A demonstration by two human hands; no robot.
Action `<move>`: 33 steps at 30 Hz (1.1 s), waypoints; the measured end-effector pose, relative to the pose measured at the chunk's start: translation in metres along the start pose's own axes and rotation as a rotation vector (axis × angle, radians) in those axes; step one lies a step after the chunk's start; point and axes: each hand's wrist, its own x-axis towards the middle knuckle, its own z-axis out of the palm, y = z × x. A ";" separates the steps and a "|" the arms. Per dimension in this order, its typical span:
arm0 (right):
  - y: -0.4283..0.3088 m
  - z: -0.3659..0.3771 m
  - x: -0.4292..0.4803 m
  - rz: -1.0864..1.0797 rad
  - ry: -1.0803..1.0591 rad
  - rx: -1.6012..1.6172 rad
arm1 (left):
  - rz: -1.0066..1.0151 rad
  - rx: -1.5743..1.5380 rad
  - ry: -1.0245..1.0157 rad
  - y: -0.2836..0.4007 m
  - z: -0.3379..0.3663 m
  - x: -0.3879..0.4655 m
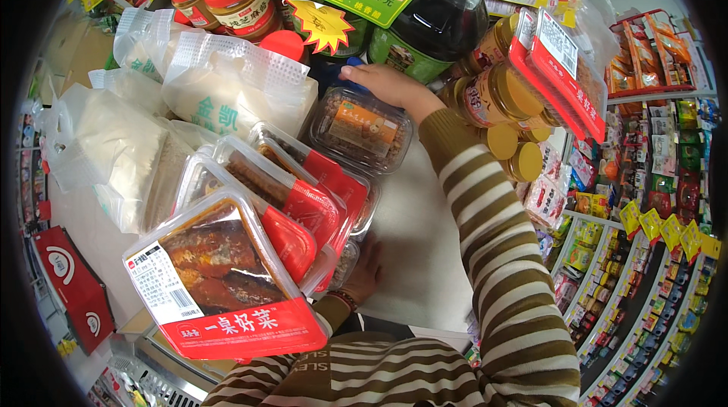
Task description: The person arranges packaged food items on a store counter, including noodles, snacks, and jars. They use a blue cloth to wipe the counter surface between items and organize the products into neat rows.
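Note:
My right hand (387,84) reaches past the far edge of a clear plastic box of brown crumbly food (359,129). A blue object (346,78) lies by its thumb; the other fingers are mostly hidden, so a grip cannot be told. My left hand (367,270), in shadow, is beside a clear tub (346,266) at the near side of the table (424,225). Over the left forearm leans a fanned stack of sealed trays with red bands. The nearest tray (227,276) shows browned food in sauce; another red-banded tray (298,216) is behind it.
White bags (239,86) stand at the left. Red-lidded jars (239,0) and a large dark bottle (435,15) with a yellow cap line the back. Gold-lidded jars (495,94) sit at the right, with red-edged trays (560,74) on top. Store shelves (620,270) lie beyond.

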 end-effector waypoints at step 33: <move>0.091 0.154 -0.198 0.047 0.647 -0.587 | 0.010 0.153 0.200 0.019 -0.014 0.005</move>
